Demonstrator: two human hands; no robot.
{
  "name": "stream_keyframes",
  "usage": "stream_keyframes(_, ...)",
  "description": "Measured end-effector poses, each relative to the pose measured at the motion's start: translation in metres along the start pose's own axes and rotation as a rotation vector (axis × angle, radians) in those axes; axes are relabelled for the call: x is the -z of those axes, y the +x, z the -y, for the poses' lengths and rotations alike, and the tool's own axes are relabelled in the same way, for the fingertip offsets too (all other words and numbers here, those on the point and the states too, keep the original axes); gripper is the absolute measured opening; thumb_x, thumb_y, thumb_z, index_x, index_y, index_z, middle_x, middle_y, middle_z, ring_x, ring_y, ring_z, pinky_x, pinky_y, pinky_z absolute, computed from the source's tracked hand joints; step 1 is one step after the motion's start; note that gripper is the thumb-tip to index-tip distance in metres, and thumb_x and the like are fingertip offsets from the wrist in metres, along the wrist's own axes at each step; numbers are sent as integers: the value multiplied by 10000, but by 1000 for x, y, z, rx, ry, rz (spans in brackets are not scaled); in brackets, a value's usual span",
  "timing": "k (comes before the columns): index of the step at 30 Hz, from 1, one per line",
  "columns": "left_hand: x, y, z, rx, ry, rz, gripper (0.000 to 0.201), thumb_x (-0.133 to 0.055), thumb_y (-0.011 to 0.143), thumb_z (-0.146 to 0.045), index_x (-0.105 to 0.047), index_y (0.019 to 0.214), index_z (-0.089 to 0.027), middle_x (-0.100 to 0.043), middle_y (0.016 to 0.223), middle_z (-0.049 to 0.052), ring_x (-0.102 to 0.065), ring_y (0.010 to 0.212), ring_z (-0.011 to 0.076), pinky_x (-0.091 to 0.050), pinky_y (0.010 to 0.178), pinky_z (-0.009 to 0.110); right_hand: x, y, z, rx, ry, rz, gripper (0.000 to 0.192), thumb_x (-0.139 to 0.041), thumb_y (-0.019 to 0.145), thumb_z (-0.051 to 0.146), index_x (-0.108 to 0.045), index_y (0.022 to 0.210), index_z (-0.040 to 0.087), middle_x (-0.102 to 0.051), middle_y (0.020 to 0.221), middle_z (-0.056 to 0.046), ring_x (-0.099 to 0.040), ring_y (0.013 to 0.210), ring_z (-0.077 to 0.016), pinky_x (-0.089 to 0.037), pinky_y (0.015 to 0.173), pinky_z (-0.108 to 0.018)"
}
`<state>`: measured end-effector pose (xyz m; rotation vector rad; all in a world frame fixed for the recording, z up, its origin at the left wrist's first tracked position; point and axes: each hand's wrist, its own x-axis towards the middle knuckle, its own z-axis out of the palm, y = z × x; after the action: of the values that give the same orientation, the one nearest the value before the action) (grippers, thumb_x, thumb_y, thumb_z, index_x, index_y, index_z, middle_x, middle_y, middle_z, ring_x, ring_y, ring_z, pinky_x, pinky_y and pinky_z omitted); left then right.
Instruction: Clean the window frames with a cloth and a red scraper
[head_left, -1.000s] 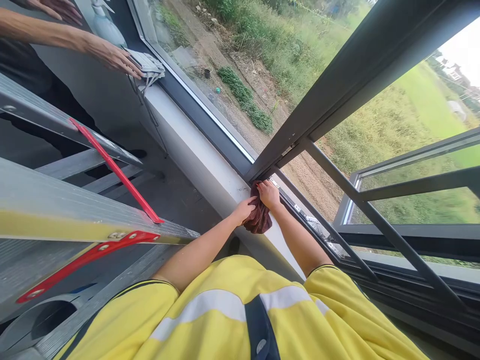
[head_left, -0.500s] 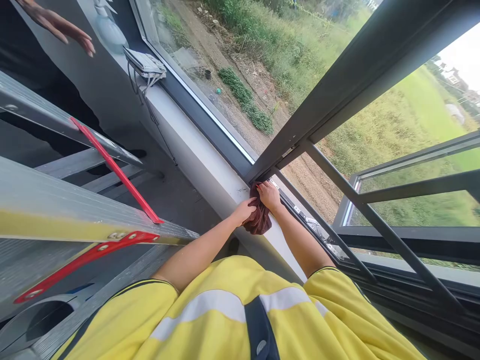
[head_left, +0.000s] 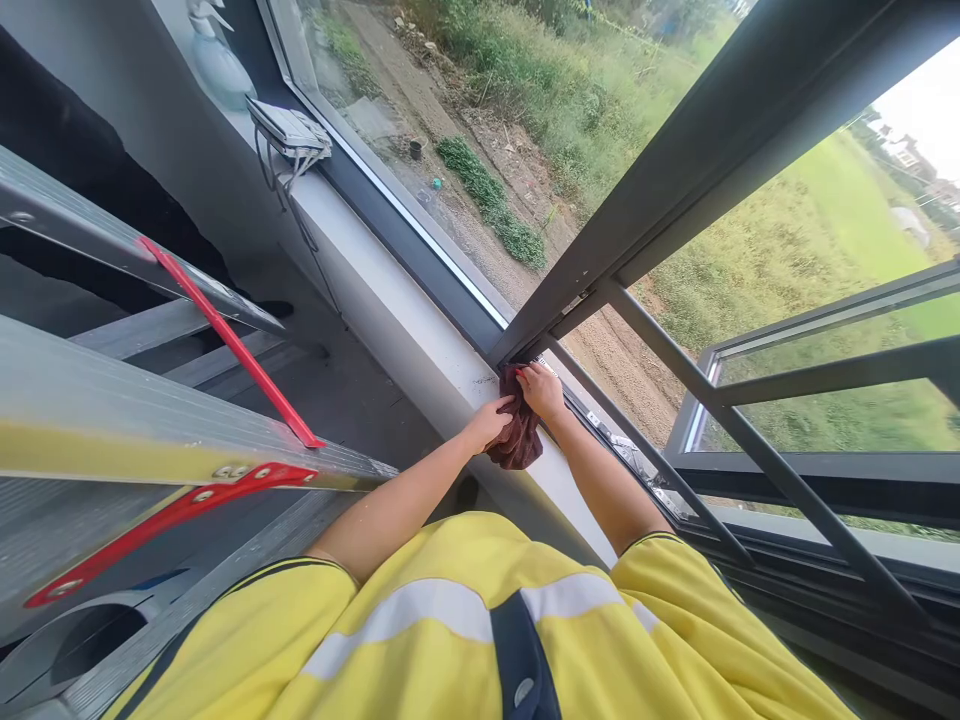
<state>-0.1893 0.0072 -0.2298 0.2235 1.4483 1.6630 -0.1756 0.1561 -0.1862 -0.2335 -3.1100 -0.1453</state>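
A dark brown cloth point(head_left: 520, 440) hangs bunched between my two hands at the lower corner of the window frame point(head_left: 551, 290). My left hand point(head_left: 488, 424) is closed on the cloth's near left side, above the white sill point(head_left: 442, 370). On the other side, my right hand point(head_left: 543, 391) grips the upper part of the cloth, pressed against the frame's bottom track. Cloth and fingers hide the corner itself. Metal hinge hardware point(head_left: 626, 450) lies along the track beside my right forearm.
An aluminium ladder point(head_left: 150, 400) with red braces stands close on the left. Farther along the sill are a spray bottle point(head_left: 217, 65) and a white corded device point(head_left: 289, 125). Dark bars point(head_left: 675, 360) cross the opening at right, with an outward-opened sash point(head_left: 697, 400) beyond. A person in dark clothing point(head_left: 97, 170) stands behind the ladder.
My right hand has shifted very slightly right with the cloth; my left hand is nearly unmoved. The other person's hand at upper left has gone out of view.
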Motion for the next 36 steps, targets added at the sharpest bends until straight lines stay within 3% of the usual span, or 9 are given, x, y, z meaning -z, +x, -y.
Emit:
stream_keyframes(3, 1, 2, 3, -3, 0, -5, 557, -538, 756, -100, -549, 1306, -188, -613, 1270, 77, -571, 1147, 218, -424, 1006, 346, -2, -1, 1, -65, -27, -24, 349, -336, 975, 290, -641, 872, 155, -604, 880, -100, -528, 870, -195, -381, 776, -282)
stream_keyframes(7, 1, 2, 3, 5, 0, -2, 546, -528, 762, -93, -550, 1301, -175, -622, 1256, 80, -578, 1137, 214, -432, 998, 344, 8, 3, -1, 45, 8, 56, 311, -380, 963, 283, -648, 874, 155, -615, 887, -91, -541, 880, -186, -386, 795, -271)
stream_keyframes(13, 1, 2, -3, 11, -18, -6, 542, -509, 790, -104, -517, 1327, -172, -619, 1261, 81, -594, 1110, 190, -470, 949, 307, 29, 22, -5, -57, 28, 86, 233, -435, 930, 247, -650, 940, 156, -643, 940, -85, -571, 890, -186, -396, 763, -262)
stream_keyframes(16, 2, 3, -3, 6, -14, -23, 529, -519, 783, -104, -540, 1305, -188, -623, 1254, 74, -589, 1115, 196, -467, 949, 309, 27, 23, -1, -46, 23, 56, 243, -421, 933, 240, -647, 959, 156, -644, 960, -97, -567, 944, -201, -392, 793, -267)
stream_keyframes(21, 3, 2, 0, -8, 7, -104, 642, -572, 746, -94, -462, 1366, -218, -594, 1292, 77, -567, 1146, 207, -454, 962, 321, 22, 12, -2, -77, 57, 130, 220, -440, 927, 252, -645, 940, 170, -643, 941, -95, -579, 881, -190, -392, 723, -261)
stream_keyframes(24, 5, 0, 1, -11, 11, -126, 663, -584, 741, -96, -445, 1377, -220, -601, 1282, 81, -568, 1145, 210, -463, 952, 325, 24, 4, -2, -115, 78, 51, 251, -406, 943, 269, -640, 932, 179, -636, 929, -77, -571, 875, -176, -386, 715, -251)
stream_keyframes(30, 5, -4, 2, -11, 21, -82, 527, -534, 765, -94, -567, 1279, -205, -617, 1265, 62, -574, 1137, 196, -453, 969, 307, 21, 7, 12, -135, 93, 81, 227, -435, 926, 272, -639, 904, 172, -630, 912, -78, -573, 844, -177, -391, 709, -251)
stream_keyframes(36, 9, -2, 4, -5, 27, -56, 537, -537, 772, -130, -558, 1300, -226, -664, 1189, 54, -617, 1060, 218, -495, 912, 332, -3, 15, 32, -228, 63, 30, 279, -370, 950, 245, -627, 937, 139, -622, 926, -119, -561, 923, -204, -398, 809, -277)
